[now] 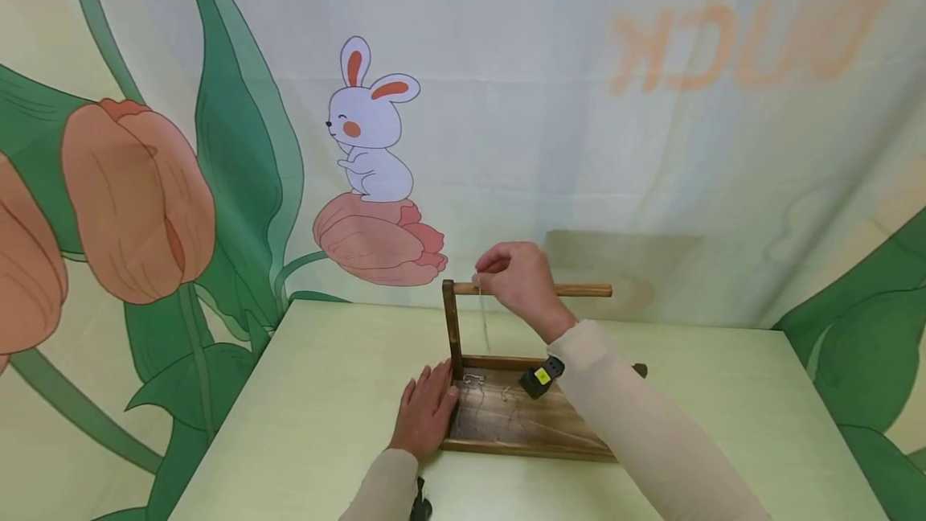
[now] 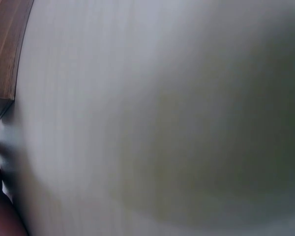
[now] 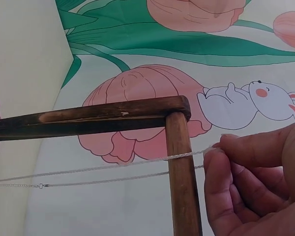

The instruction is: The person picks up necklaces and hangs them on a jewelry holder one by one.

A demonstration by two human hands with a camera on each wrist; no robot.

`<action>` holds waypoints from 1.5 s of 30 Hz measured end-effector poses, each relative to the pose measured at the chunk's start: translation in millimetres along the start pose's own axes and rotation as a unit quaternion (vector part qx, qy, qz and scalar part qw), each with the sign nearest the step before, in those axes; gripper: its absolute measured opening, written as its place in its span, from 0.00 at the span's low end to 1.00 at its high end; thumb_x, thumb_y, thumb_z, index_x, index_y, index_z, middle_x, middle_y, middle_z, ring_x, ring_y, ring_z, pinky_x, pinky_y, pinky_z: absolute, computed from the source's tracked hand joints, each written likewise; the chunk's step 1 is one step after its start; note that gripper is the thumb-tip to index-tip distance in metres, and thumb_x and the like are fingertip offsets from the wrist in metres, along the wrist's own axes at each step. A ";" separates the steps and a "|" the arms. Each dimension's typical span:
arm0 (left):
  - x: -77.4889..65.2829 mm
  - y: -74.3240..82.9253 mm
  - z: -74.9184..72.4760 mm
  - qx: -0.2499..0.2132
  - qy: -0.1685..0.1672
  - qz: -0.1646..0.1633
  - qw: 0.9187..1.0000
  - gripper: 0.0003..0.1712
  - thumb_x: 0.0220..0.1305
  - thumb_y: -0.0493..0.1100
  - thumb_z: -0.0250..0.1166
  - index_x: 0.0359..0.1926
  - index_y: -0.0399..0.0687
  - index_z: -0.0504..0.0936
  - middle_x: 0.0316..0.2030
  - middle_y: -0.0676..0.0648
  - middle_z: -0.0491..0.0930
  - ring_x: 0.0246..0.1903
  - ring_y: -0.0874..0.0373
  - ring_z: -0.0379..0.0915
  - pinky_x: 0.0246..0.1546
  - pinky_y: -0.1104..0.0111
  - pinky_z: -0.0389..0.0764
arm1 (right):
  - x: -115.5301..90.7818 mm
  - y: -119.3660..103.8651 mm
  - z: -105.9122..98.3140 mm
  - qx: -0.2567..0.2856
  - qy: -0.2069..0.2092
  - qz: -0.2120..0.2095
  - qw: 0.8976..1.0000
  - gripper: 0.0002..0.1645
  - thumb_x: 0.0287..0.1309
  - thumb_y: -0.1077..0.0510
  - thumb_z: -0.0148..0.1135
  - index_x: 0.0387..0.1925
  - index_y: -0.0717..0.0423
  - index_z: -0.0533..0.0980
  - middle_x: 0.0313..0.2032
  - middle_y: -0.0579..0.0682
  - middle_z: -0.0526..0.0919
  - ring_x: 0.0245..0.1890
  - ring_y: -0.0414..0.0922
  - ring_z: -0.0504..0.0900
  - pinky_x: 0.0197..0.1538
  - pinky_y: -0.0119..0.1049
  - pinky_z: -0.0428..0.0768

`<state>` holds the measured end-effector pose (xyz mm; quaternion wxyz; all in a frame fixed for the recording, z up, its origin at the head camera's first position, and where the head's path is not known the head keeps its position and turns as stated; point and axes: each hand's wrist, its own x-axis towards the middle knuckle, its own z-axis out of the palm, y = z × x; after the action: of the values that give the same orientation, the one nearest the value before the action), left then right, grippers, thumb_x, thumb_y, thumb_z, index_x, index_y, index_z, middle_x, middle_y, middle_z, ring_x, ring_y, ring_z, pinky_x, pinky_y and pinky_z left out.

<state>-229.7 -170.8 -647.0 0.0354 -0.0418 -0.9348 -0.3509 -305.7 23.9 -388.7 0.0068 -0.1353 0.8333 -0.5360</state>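
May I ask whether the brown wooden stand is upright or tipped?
Upright: its dark wooden post rises above the rimmed brown tray.

I hold a slim silver metal chain (image 3: 187, 155), finely twisted and softly shiny, round the rail of a dark-brown wooden stand (image 1: 528, 451) with visible grain and slight sheen. Below the stand, the pale-green tabletop (image 1: 311, 392) looks smooth, faintly glossy; behind it hangs matt, creased, flower-printed cloth (image 1: 499, 143).

At the frame's lower centre, a stand (image 1: 452, 328) is set on the table (image 1: 304, 392). Chains (image 1: 473, 379) are laid in its tray (image 1: 535, 452), flanked at left by the left hand (image 1: 425, 412); another chain (image 1: 484, 320) is held across its bar (image 1: 586, 290) by the right hand (image 1: 522, 280).
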 end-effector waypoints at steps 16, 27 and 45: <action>0.0 2.6 -2.2 0.005 -0.008 -0.007 1.000 0.33 0.83 0.56 0.47 0.82 0.53 0.58 0.80 0.46 0.62 0.82 0.42 0.49 0.82 0.42 0.44 | 0.2 3.0 6.0 -0.034 0.001 -0.015 0.999 0.02 0.62 0.62 0.72 0.37 0.56 0.86 0.34 0.53 0.89 0.34 0.45 0.87 0.36 0.35 0.83; 0.4 1.0 -0.5 0.004 -0.005 -0.005 1.000 0.34 0.83 0.57 0.47 0.82 0.53 0.59 0.80 0.47 0.62 0.82 0.42 0.50 0.82 0.42 0.45 | -1.3 2.8 8.3 -0.069 0.014 -0.027 0.997 0.02 0.61 0.62 0.73 0.36 0.56 0.86 0.33 0.52 0.89 0.33 0.45 0.87 0.35 0.36 0.84; 0.0 0.8 -0.4 0.012 -0.014 -0.009 1.000 0.33 0.83 0.56 0.46 0.82 0.54 0.57 0.80 0.45 0.62 0.83 0.42 0.48 0.82 0.42 0.44 | -14.7 9.3 -0.1 0.031 0.005 -0.001 1.000 0.04 0.63 0.61 0.72 0.37 0.58 0.87 0.35 0.55 0.90 0.34 0.50 0.89 0.40 0.40 0.89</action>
<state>-229.6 -170.5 -646.1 0.0191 -0.0377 -0.9396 -0.3396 -293.6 31.0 -398.9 0.0064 -0.1329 0.8162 -0.5622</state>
